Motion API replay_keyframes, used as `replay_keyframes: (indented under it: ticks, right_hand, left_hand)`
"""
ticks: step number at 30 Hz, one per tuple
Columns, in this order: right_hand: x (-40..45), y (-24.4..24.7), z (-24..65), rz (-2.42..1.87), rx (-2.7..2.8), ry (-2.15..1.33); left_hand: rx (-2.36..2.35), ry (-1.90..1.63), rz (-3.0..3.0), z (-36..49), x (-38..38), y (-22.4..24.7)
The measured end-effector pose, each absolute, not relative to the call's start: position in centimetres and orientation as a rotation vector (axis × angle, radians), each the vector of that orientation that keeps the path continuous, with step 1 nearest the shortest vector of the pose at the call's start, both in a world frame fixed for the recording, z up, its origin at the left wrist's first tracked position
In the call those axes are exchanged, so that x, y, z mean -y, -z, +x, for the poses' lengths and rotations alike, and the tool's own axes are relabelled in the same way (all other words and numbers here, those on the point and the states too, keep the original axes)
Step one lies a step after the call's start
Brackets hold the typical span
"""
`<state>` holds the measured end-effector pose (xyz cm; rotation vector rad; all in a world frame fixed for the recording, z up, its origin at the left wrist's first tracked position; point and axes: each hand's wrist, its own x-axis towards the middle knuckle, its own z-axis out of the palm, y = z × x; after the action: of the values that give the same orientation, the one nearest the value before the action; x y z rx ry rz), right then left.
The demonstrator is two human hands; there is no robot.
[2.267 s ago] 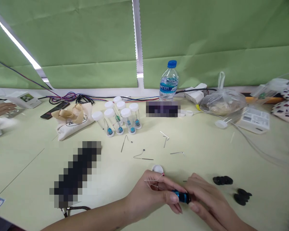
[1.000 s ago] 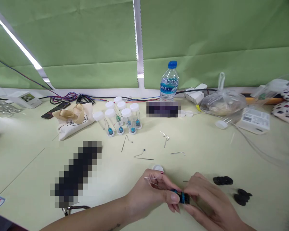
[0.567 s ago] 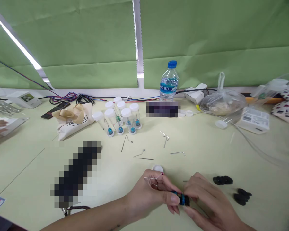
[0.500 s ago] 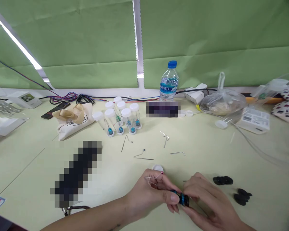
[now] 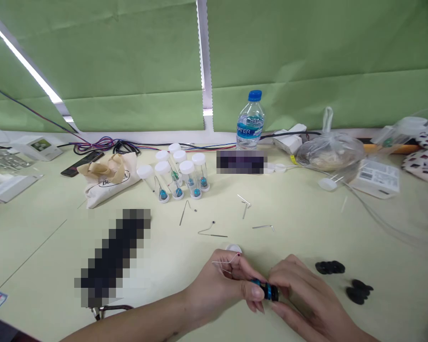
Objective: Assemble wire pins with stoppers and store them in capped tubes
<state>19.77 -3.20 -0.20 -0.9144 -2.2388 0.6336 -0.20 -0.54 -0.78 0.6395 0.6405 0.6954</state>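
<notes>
My left hand (image 5: 231,285) is closed on a small black-and-blue cylinder (image 5: 271,290), pinched between thumb and fingers and lying tilted sideways. A thin bent wire (image 5: 226,262) with a dark red tip also sticks out of this hand. My right hand (image 5: 303,294) is closed at the right end of the cylinder, its thumb below and fingertips above; what it grips is hidden. A white cap (image 5: 234,248) lies just behind the left hand. To the right are black rounded pieces, one row (image 5: 330,267) and a looser cluster (image 5: 359,290).
Bent metal wires (image 5: 212,233) and L-shaped hex keys (image 5: 263,226) lie mid-table. Behind them stand several clear tubes (image 5: 187,178) with white caps, beside a cloth bag (image 5: 110,178). A water bottle (image 5: 250,123), plastic bag (image 5: 330,149) and white box (image 5: 375,178) line the back.
The cylinder and the left fingers have shifted slightly left. The right fingertips have moved in around its end, and the thin rod seen at the right hand before no longer shows.
</notes>
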Motion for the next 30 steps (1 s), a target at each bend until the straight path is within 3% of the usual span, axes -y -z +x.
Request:
replay_keyframes:
  ticks: [30]
  right_hand:
    - [3.2,-0.4,19.6,-0.886,2.211,-0.429]
  left_hand:
    - [-0.638,-0.638,0.663,-0.6,0.5,1.0]
